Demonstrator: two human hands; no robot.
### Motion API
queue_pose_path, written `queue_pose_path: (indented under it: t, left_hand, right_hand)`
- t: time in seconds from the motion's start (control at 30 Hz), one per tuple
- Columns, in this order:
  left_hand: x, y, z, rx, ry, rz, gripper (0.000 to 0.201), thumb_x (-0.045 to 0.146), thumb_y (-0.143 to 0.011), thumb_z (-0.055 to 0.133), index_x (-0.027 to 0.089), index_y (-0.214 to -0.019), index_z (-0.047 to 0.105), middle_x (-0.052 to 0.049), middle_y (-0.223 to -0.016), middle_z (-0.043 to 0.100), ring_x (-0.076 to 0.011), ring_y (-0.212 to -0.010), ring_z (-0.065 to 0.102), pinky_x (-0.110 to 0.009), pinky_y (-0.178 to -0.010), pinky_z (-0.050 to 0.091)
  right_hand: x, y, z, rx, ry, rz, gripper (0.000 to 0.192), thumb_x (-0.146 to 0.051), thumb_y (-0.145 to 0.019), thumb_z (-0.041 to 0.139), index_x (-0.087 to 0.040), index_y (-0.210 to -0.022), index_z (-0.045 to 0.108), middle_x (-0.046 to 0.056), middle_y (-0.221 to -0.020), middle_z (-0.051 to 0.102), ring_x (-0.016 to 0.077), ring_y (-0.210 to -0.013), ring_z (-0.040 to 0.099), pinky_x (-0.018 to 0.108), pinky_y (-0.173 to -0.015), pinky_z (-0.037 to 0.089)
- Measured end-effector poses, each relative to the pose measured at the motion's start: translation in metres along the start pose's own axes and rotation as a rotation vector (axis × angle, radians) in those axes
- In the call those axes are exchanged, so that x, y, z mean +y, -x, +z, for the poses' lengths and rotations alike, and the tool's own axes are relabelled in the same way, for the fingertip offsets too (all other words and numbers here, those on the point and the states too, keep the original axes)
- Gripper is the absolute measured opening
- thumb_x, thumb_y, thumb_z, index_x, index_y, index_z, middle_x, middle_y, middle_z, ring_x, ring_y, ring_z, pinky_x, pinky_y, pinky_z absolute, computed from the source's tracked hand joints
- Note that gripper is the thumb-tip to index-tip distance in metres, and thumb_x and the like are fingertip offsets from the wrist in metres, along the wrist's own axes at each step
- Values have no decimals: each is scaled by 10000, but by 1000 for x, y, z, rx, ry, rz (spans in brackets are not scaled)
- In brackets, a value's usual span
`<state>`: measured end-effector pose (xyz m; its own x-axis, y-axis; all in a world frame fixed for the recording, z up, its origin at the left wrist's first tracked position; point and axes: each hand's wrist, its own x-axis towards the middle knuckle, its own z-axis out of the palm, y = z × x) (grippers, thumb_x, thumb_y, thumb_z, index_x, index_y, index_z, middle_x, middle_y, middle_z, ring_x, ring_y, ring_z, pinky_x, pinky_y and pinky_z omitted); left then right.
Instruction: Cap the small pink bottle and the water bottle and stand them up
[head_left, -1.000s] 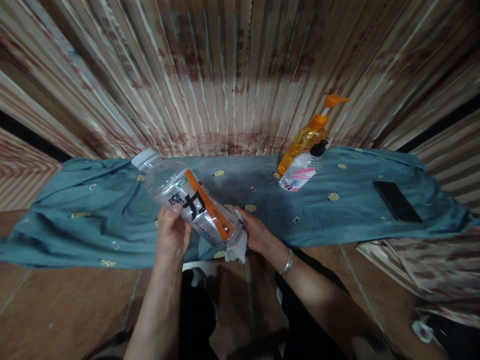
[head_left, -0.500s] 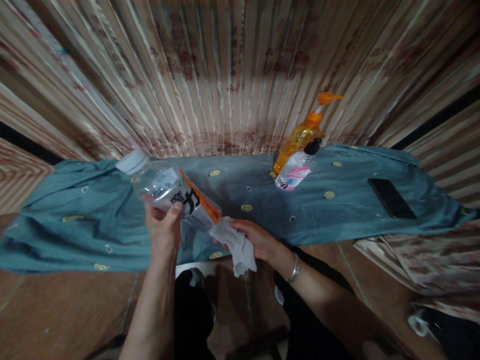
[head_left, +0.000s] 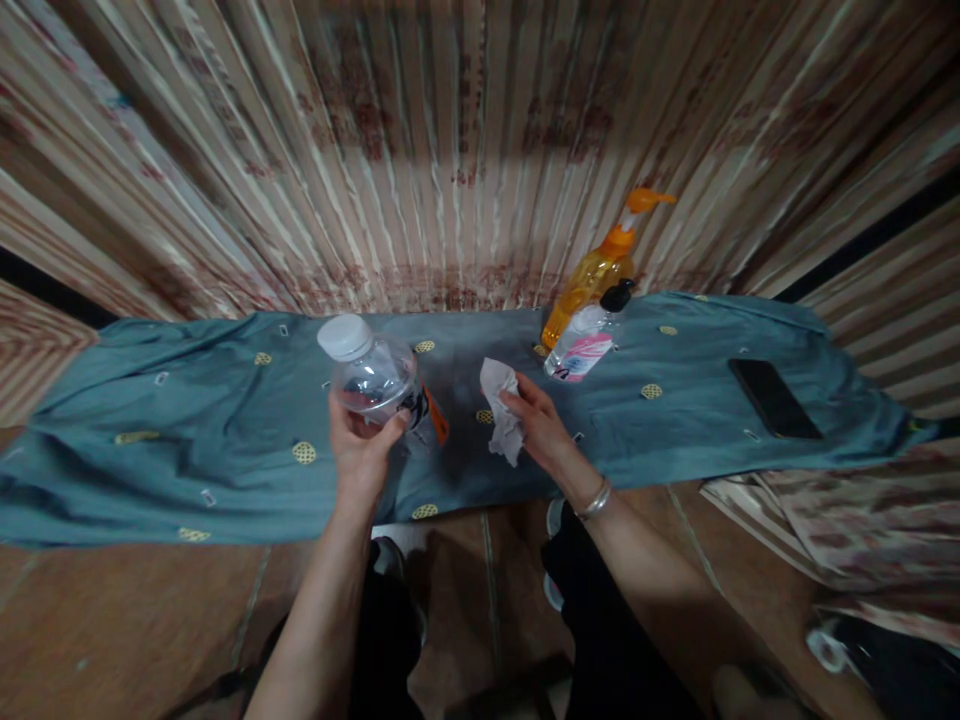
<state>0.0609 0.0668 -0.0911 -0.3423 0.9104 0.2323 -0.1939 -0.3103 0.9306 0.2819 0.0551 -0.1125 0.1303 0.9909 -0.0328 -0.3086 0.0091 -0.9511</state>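
Where the striped curtain [head_left: 465,150] hung down behind it, a long surface was covered by a blue-green cloth [head_left: 187,420] scattered with small yellow motifs. Near the cloth's back edge, right of the middle, an orange pump bottle [head_left: 592,275] was stood, and a smaller clear bottle with a pink label and black cap [head_left: 589,345] was set just in front of it, touching or nearly so. A black phone [head_left: 772,398] was laid flat toward the right end. Over the middle of the cloth, near its front edge, a clear plastic bottle with a white cap [head_left: 371,375] was held tilted, cap toward the camera, by the left hand [head_left: 360,450], whose fingers were wrapped around its body. A crumpled white tissue [head_left: 502,415] was pinched in the closed fingers of the right hand [head_left: 544,430], just beside the bottle but apart from it.
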Motion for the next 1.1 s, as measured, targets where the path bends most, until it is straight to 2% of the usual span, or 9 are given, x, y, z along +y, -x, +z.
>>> queue_pose_path:
  t: [0.1, 0.27, 0.4, 0.53, 0.6, 0.7, 0.9, 1.1]
  left_hand:
    - [-3, 0, 0, -9, -13, 7, 717, 316, -462, 973, 251, -1077, 611, -17, -1075, 686, -183, -975, 673, -302, -919, 526]
    - [-3, -1, 0, -29, -33, 26, 744, 391, -459, 980, 258, -1080, 592, -16, -1081, 669, -184, -971, 665, -298, -892, 524]
    - [0, 0, 0, -47, -51, 38, 709, 428, -467, 981, 249, -1024, 581, 4, -996, 649, -177, -932, 664, -291, -881, 526]
    - [1, 2, 1, -72, -78, 37, 801, 461, -472, 979, 257, -1130, 572, -25, -1102, 646, -213, -1031, 664, -330, -953, 515]
    - [0, 4, 2, -88, -93, 32, 886, 469, -449, 984, 261, -1196, 556, -45, -1170, 636, -238, -1096, 652, -350, -989, 503]
    - [-3, 8, 2, -114, -115, 20, 939, 458, -432, 988, 253, -1234, 544, -67, -1216, 625, -265, -1153, 638, -366, -1006, 501]
    - [-7, 12, -1, -139, -157, 15, 943, 451, -474, 969, 259, -1279, 515, -94, -1308, 610, -279, -1203, 632, -386, -1033, 499]
    - [-7, 16, -4, -169, -207, 13, 923, 425, -503, 951, 264, -1296, 507, -117, -1369, 603, -288, -1212, 643, -419, -1049, 495]
  right_hand:
    - [6, -4, -9, -12, 258, -173, 479, -350, -774, 708, -245, -1241, 680, 31, -1213, 751, 236, -1111, 687, 393, -1018, 526]
    - [3, 1, -30, -125, 776, -368, 521, -203, -862, 542, -262, -1376, 610, 51, -1365, 682, 249, -1242, 640, 457, -1112, 477]
    - [-3, 10, -38, -305, 1040, -411, 569, -77, -851, 470, -227, -1381, 611, 109, -1409, 642, 261, -1275, 622, 474, -1122, 459]
    - [-6, 18, -39, -435, 1236, -346, 495, -72, -812, 592, -227, -1274, 675, 149, -1429, 616, 309, -1351, 553, 534, -1135, 409]
    - [-7, 20, -38, -447, 1272, -325, 461, -116, -796, 678, -232, -1242, 686, 157, -1448, 600, 337, -1393, 509, 578, -1149, 371]
    - [-7, 21, -38, -412, 1262, -327, 505, -181, -795, 739, -243, -1290, 659, 155, -1457, 592, 345, -1404, 499, 590, -1155, 358]
    - [-11, 22, -33, -324, 1185, -376, 441, -246, -876, 671, -208, -1314, 653, 180, -1439, 608, 342, -1377, 536, 557, -1160, 388]
    - [-8, 26, -17, -338, 1067, -411, 488, -268, -888, 669, -200, -1369, 615, 177, -1450, 607, 319, -1372, 552, 562, -1167, 405]
